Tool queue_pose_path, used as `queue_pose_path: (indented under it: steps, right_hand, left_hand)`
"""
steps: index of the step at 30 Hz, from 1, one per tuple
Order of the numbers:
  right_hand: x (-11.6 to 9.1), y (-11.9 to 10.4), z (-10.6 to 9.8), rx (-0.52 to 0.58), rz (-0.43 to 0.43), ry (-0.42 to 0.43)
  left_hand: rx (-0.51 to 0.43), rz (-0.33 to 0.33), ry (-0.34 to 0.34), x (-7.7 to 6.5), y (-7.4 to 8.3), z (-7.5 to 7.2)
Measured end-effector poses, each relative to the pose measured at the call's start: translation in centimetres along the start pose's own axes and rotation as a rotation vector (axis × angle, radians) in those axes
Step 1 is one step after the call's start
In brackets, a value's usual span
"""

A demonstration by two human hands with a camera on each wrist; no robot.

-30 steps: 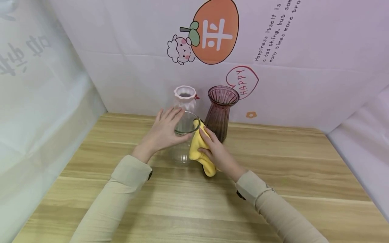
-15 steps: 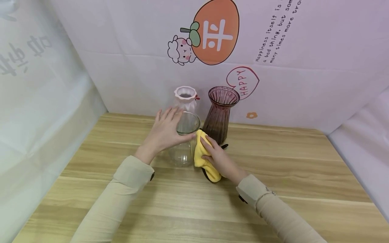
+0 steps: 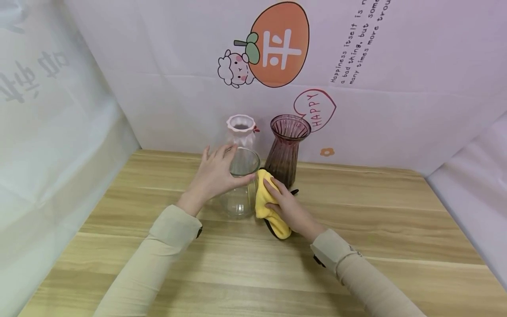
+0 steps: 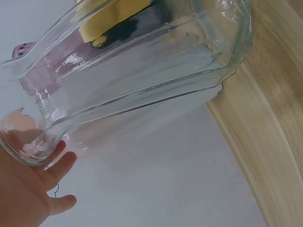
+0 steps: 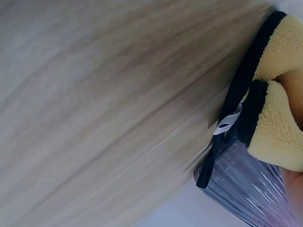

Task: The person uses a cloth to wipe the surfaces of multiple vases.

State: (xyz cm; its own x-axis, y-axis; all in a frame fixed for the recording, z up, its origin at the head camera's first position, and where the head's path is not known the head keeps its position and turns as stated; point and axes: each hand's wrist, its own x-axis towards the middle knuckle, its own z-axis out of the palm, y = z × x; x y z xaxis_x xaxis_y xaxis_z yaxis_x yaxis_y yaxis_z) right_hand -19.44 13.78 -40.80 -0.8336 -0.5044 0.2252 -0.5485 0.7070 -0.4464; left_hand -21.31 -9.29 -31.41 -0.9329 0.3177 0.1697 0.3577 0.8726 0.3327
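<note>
A clear glass vase stands upright on the wooden table. My left hand grips its flared rim, thumb on the near side and fingers spread over the far left. In the left wrist view, the hand is at the mouth of the glass vase. My right hand holds a yellow cloth with dark edging against or close beside the vase's right side; contact is unclear. In the right wrist view, the folded fleecy cloth shows a small white tag, and most of the hand lies out of frame.
A purple ribbed glass vase stands just behind the cloth, to the right. Behind the clear vase is a white vase with a scalloped rim, partly hidden. A printed white backdrop hangs along the table's back edge.
My right hand has moved the cloth down and slightly right along the clear vase's side, from near its rim to lower on the body. The left hand has stayed at the rim.
</note>
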Motion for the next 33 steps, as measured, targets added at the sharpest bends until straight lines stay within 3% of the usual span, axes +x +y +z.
queue_pose_path:
  steps: [10, 23, 33]
  right_hand:
    - [-0.04, 0.21, -0.27, -0.019, 0.0, 0.032]
    - [-0.03, 0.25, -0.35, -0.016, 0.02, 0.041]
    - [-0.05, 0.45, -0.58, -0.03, -0.032, 0.105]
  left_hand:
    - [-0.049, -0.027, -0.021, -0.17, 0.05, 0.08]
    - [-0.105, -0.025, 0.018, -0.51, 0.19, 0.25]
    - [-0.105, -0.048, 0.029, -0.67, -0.12, 0.06]
